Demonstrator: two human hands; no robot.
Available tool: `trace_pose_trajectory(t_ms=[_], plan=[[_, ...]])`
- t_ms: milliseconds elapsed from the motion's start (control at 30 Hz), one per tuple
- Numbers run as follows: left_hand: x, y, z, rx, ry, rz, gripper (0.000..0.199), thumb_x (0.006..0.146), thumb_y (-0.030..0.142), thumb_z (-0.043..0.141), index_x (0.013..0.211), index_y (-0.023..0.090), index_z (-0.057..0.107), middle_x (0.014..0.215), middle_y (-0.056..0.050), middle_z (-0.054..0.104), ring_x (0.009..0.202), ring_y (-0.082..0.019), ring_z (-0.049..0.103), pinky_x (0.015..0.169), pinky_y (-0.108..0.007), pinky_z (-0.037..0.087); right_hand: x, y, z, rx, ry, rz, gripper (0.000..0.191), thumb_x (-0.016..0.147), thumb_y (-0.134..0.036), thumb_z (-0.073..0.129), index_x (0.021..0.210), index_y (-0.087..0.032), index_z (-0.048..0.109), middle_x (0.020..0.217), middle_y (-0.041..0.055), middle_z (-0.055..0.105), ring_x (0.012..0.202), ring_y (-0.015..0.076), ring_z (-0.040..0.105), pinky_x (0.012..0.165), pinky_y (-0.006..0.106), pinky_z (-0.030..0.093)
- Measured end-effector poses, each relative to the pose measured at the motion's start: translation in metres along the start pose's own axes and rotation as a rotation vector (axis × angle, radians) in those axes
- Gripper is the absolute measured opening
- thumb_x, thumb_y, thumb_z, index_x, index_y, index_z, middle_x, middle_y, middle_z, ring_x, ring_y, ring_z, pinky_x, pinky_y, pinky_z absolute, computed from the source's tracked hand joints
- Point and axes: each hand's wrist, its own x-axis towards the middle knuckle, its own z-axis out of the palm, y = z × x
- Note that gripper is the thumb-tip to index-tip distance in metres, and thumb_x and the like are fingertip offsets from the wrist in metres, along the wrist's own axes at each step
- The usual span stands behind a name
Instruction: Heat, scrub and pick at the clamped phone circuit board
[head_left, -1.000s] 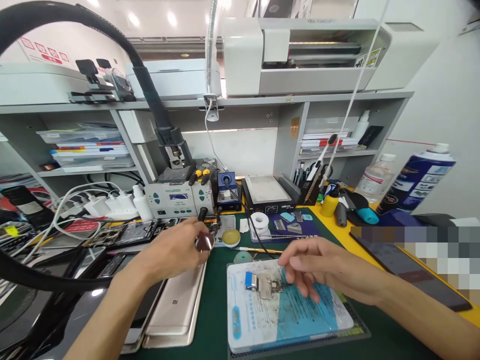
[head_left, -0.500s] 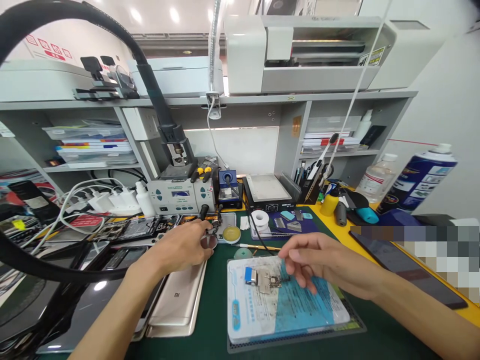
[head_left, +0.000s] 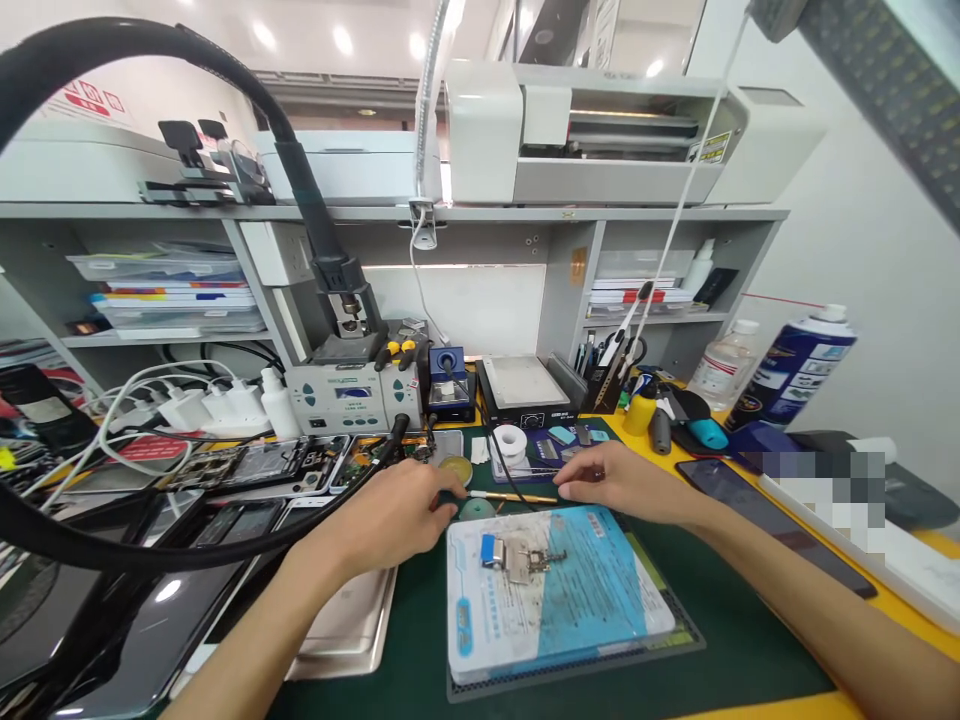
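Left hand [head_left: 399, 512] curled, right hand [head_left: 631, 481] fingers narrow (can't tell if either grips); thin stick [head_left: 529, 498] between, tin [head_left: 459, 467] and spool [head_left: 510, 457] just behind!

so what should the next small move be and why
Probably have the right hand pinch the gold-coloured stick: its fingertips are right by one end, while the small metal part lies uncovered on the blue-and-white pad nearer the person.

Left grip [head_left: 397, 512], right grip [head_left: 628, 480]; fingers [head_left: 444, 478] curled
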Motion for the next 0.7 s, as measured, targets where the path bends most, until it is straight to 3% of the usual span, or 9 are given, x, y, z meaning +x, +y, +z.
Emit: trace_pose_trajectory(t_ms=[100,300,700], plan=[[0.002,0.002,0.004,0.004,-0.023,0.022,0.035,0.093,0.025,0.052,0.116,0.029,0.078,0.1,-0.007,0.079,0.091,-0.029,0.074,0.075,-0.033,0.052,0.01,0.003,0.001,-0.029,-0.101,-0.008,0.038,0.086,-0.048,0.072,0.098,-0.014,0.083,0.082,0.0076,0.074,0.073,0.0206,0.061,0.062,0.029,0.042],[0.002,-0.003,0.002,-0.009,-0.068,0.059,0.047,0.091,0.021,0.052,0.132,0.034,0.071,0.082,-0.004,0.076,0.082,-0.029,0.074,0.074,-0.034,0.053,0.022,-0.001,0.001,-0.043,-0.199,-0.033,0.036,0.082,-0.046,0.076,0.092,-0.013,0.083,0.072,0.0063,0.071,0.062,0.0163,0.056,0.056,0.027,0.038],[0.001,-0.001,0.001,-0.044,-0.125,0.088,0.045,0.089,0.026,0.052,0.129,0.032,0.072,0.074,-0.001,0.07,0.068,-0.023,0.069,0.061,-0.029,0.045,0.022,0.008,0.002,-0.047,-0.178,-0.024,0.03,0.082,-0.04,0.072,0.081,-0.01,0.079,0.068,0.0046,0.069,0.058,0.0144,0.053,0.053,0.026,0.035]])
